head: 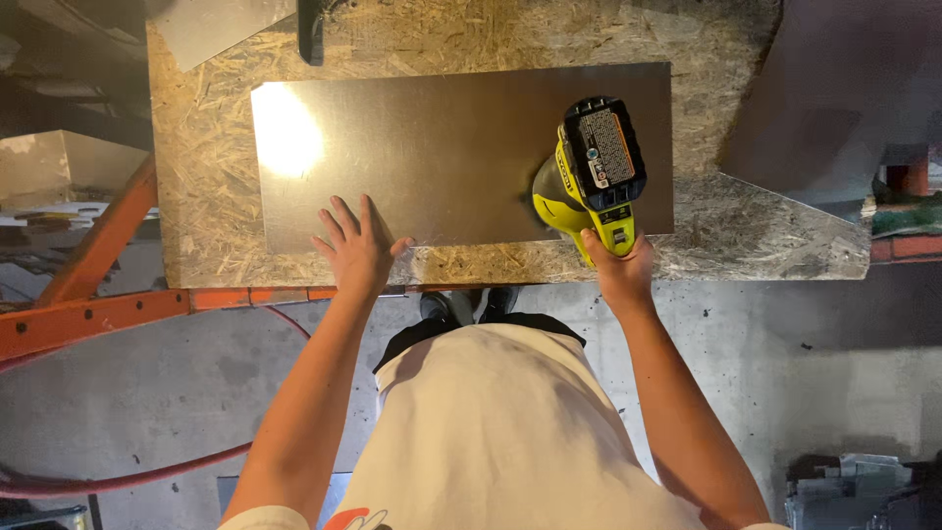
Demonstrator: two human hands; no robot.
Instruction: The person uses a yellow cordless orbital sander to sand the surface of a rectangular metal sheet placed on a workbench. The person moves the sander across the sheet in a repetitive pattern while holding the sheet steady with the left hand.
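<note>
Our right hand (620,267) keeps a closed grip on the handle of a yellow-green cordless power tool (587,175), its head pressed onto the right part of a dull metal sheet (442,147). Our left hand (358,245) lies open, fingers spread flat on the sheet's near edge. The sheet rests on a chipboard surface (206,206) carried by an orange steel frame (88,304); a red hose (128,479) trails across the concrete floor below.
</note>
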